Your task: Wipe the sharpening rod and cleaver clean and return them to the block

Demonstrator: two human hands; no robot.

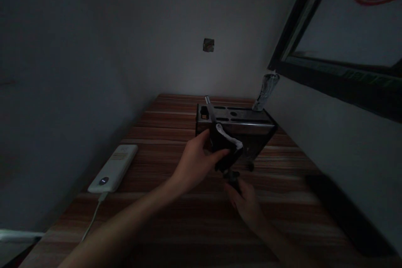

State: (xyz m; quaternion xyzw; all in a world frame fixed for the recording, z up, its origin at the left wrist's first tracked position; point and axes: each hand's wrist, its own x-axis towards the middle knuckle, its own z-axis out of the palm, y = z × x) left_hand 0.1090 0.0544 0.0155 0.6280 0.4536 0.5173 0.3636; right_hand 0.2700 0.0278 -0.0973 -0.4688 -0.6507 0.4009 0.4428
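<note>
My left hand (198, 157) is closed around a black angular part (223, 147) with a whitish strip along its upper edge. A thin metal rod (210, 108) sticks up and away behind this part; whether the two are joined I cannot tell. Below it, my right hand (246, 202) is wrapped round a small dark handle (234, 181), whose far end meets the underside of the black part. Its exact kind is too dark to make out. Just behind both hands sits a metal box-shaped device (248, 126) with slots in its top, partly hidden by the black part.
A whitish wrapped cylinder (265, 92) stands at the device's right rear. On the left of the striped wooden table (163, 138) lies a white power bank (113, 168) with a cable (91, 221). A long black object (348, 213) lies along the right wall, below a dark frame (333, 73).
</note>
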